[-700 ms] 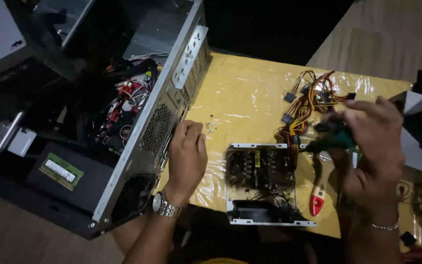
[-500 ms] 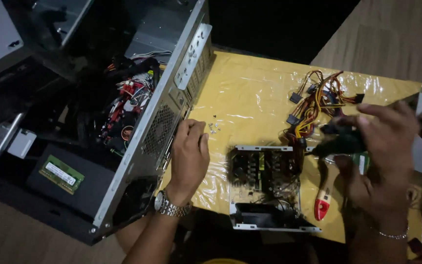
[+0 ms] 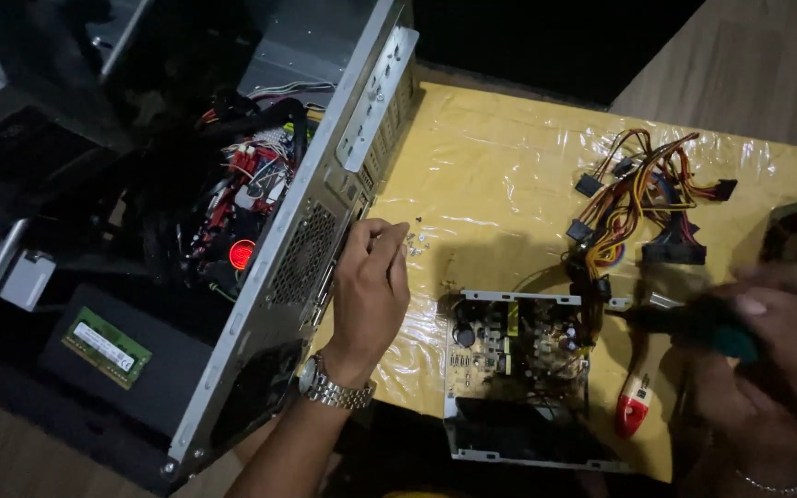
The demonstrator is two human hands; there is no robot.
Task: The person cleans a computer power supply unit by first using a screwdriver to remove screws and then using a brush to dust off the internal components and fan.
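Currently, the reference landmark is the opened power supply unit (image 3: 520,369), a metal tray with an exposed circuit board, lying on the yellow plastic sheet (image 3: 500,157) that covers the counter.

Left of the unit, the person's left hand (image 3: 371,290) rests palm down on the sheet, fingers loosely curled against the rear panel of the computer case (image 3: 325,231). Its grip is released; nothing is held. A metal wristwatch (image 3: 334,389) sits on that wrist. Several small screws (image 3: 414,242) lie on the sheet just beyond the fingertips, above and left of the unit.

Right of the unit, the person's right hand (image 3: 777,360) is motion-blurred. Its grip is clenched on a dark tool with a green handle (image 3: 703,325), whose front end points towards the unit's right edge. The exact kind of tool cannot be told from the blur.

Above and right of the unit, a bundle of yellow, red, orange and black cables (image 3: 643,198) with black connectors fans out over the sheet and runs down into the unit's upper right corner.

Just right of the unit's lower corner, a small red and white object (image 3: 632,415) lies on the sheet.

Far left of the unit, inside the open case, a green memory module (image 3: 106,335) rests on a dark surface.
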